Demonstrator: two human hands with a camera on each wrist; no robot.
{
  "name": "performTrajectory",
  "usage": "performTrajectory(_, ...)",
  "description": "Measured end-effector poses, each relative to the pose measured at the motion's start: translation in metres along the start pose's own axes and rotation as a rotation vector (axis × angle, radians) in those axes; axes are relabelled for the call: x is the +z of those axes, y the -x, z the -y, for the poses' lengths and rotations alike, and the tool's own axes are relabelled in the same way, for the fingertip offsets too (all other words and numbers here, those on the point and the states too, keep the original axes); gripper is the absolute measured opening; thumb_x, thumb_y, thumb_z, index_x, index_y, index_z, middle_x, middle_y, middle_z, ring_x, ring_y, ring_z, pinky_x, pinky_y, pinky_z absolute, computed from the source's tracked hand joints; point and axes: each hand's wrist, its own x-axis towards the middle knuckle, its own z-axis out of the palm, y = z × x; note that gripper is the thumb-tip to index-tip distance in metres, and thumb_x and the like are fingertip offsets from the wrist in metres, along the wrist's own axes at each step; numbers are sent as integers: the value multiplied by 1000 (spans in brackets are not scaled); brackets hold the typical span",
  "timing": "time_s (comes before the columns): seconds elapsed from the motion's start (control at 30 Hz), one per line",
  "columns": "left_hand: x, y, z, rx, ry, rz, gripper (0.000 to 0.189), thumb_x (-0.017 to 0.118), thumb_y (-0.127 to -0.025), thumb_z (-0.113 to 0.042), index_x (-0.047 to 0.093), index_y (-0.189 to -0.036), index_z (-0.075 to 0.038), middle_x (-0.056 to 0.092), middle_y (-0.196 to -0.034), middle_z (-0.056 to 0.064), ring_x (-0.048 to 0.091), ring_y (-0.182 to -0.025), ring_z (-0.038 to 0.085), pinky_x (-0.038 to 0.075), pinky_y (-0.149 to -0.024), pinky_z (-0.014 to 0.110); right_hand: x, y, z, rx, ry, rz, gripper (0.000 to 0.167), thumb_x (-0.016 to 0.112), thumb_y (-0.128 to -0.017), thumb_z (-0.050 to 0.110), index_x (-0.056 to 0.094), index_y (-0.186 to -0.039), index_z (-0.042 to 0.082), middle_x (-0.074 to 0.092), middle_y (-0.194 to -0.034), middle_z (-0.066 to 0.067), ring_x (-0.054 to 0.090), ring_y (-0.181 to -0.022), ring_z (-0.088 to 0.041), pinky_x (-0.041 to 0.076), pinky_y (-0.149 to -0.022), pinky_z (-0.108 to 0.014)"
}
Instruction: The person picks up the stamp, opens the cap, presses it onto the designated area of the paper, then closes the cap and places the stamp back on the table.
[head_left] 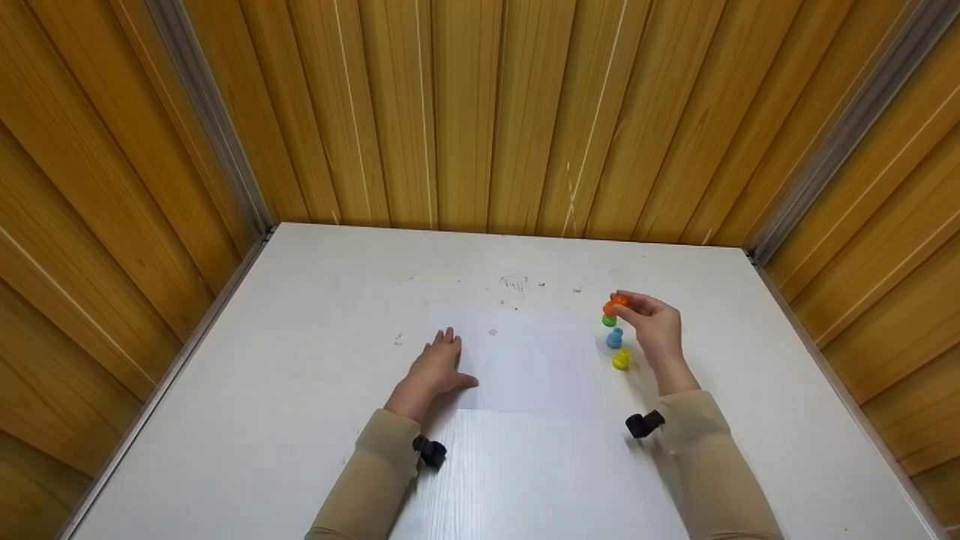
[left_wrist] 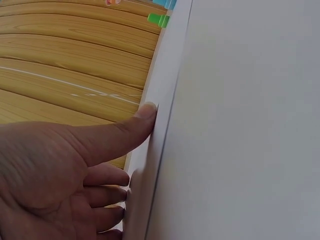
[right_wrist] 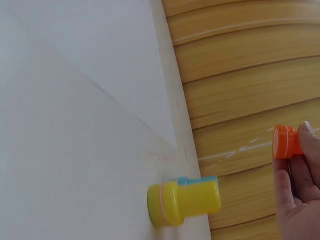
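My right hand [head_left: 658,334] pinches a small orange toy stamp [right_wrist: 285,142] between thumb and fingers, above the table. Its round, marked face shows in the right wrist view. Just below it in the head view stands a green stamp [head_left: 609,321], partly covered by the orange one. A blue stamp [head_left: 615,338] and a yellow stamp [head_left: 622,360] stand nearer to me, roughly in line. On the left edge of a white sheet of paper [head_left: 525,367] rests my left hand [head_left: 436,369], its fingers extended and thumb spread over the paper.
The white table [head_left: 285,390] has dark smudges [head_left: 514,283] beyond the paper. Wood-patterned panels [head_left: 465,112] close off the back and both sides. A black wrist camera [head_left: 430,452] sits at the left sleeve and another black camera [head_left: 644,424] at the right.
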Motion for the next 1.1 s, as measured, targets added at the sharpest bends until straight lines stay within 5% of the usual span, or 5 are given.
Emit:
performTrajectory(0.27, 0, 0, -8, 59, 68, -101, 88, 83, -87, -32, 41, -153, 5, 32, -165, 25, 25, -157, 39, 22, -131, 51, 46, 26, -1, -68, -102, 108, 41, 80, -90, 17, 71, -127, 3, 79, -112, 6, 70, -101, -4, 57, -90, -11)
performTrajectory(0.5, 13, 1, -30, 170, 634, -217, 56, 78, -93, -22, 60, -141, -1, 62, -144, 19, 57, -138, 35, 49, -116, 45, 89, 49, -10, 27, -375, 189, 38, 74, -94, 6, 66, -131, -3, 78, -117, -1, 72, -106, -8, 59, -96, -19)
performTrajectory(0.67, 24, 2, -42, 233, 886, -243, 43, 78, -91, -9, 66, -132, 2, 72, -126, 22, 72, -116, 31, 62, -96, 32, 115, 63, -14, 109, -518, 223, 38, 70, -96, 2, 64, -133, -4, 75, -123, -6, 71, -113, -12, 57, -101, -25)
performTrajectory(0.9, 34, 2, -47, 201, 1040, -270, 35, 81, -88, -5, 71, -121, 3, 75, -118, 19, 76, -103, 25, 63, -91, 28, 135, 75, -15, 98, -600, 228, 32, 71, -94, -1, 67, -126, -6, 76, -115, -6, 72, -109, -13, 59, -98, -26)
performTrajectory(1.1, 37, 1, -46, 176, 1069, -339, 29, 80, -87, -3, 74, -115, 5, 76, -112, 22, 77, -97, 24, 64, -87, 26, 142, 79, -13, 80, -652, 221, 29, 70, -93, -6, 69, -122, -8, 78, -107, -5, 73, -103, -12, 61, -94, -24)
